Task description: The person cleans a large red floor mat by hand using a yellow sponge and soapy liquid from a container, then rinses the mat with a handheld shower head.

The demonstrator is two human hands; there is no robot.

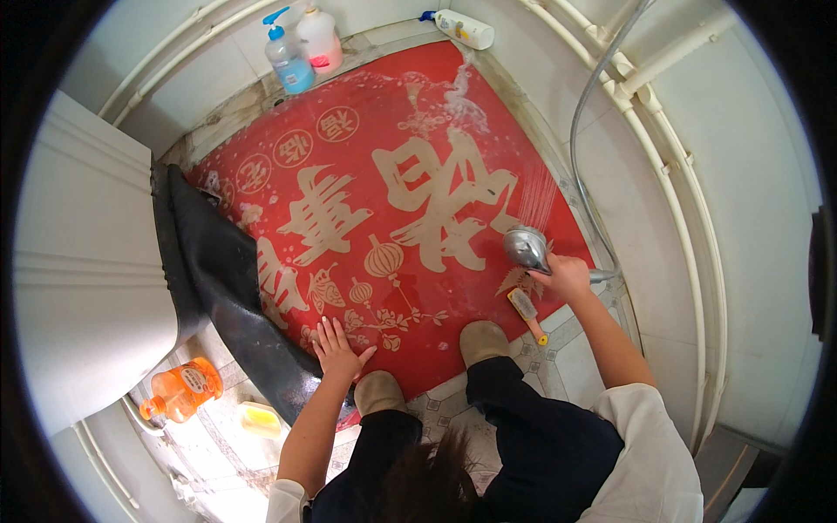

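Note:
A wet red floor mat (453, 322) with beige printed characters, lanterns and flowers lies beneath my feet. My right hand (567, 277) grips a silver shower head (526, 247), from which thin streams of water fall onto the mat's right side. My left hand (338, 349) rests near the mat's lower left edge, fingers spread, with nothing in it. Beside that hand, the mat's left side is folded over and shows its black underside (218, 244). A scrub brush (523, 303) with a yellow-tipped handle lies below the shower head. White suds cling to the mat's far part.
Against the far wall stand a blue pump bottle (292, 70) and a pinkish bottle (321, 44); a white bottle (466, 30) lies to their right. At left are a white cabinet (87, 253), an orange bottle (185, 389) and a yellowish block (259, 420). A grey hose (574, 139) hangs by pipes.

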